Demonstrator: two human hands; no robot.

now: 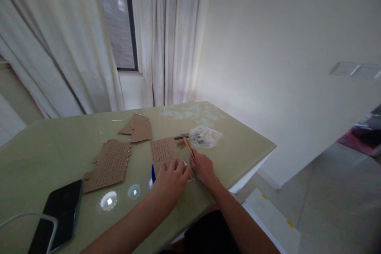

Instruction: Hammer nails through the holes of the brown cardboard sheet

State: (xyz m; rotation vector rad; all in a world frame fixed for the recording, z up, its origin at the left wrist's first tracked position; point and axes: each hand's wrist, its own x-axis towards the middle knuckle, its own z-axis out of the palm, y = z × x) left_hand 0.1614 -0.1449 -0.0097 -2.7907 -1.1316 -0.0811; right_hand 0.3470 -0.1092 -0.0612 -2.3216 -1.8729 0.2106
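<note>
My left hand point(171, 176) lies over the near part of a dotted cardboard piece point(163, 150), its fingers apart and slightly bent. Rows of small dark marks cover the far part of that piece. Something blue point(153, 173) shows at the cardboard's left edge, mostly hidden by it and my hand. My right hand point(204, 167) is closed around the light wooden handle of what looks like a hammer point(188, 147), tilted away to the left with a dark head at its far end. Behind it lies a clear plastic bag point(205, 136) with small dark things inside.
A larger dotted cardboard piece point(111, 162) lies to the left, with plain cardboard scraps point(141, 129) farther back. At the near left, a black phone point(61, 210) with a white cable point(29, 215) rests on the glossy table point(244, 149). Wall and curtains stand behind.
</note>
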